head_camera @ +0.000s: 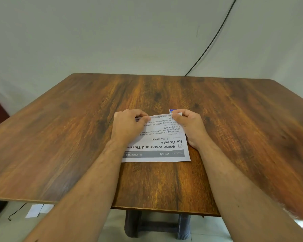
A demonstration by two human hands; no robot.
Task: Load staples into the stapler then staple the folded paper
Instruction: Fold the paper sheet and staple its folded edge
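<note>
Printed paper (164, 144), at the counter's (77, 137) near edge, text upside down to the camera:
- Dark header band: "Task ID 2669", "Dexterous…" (cut off by a forearm).
- Title: "Warm Water and Tissue… for Guests".
- Below: "Workstation".
- Body: "Prepare a cup of warm water or tissues…", partly legible.

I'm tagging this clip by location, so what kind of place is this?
Probably a plain indoor workroom or test space, not a furnished home. A bare wooden table stands against a blank wall with a loose black cable hanging down it, and the printed sheet under both hands reads like a task instruction card.
</note>
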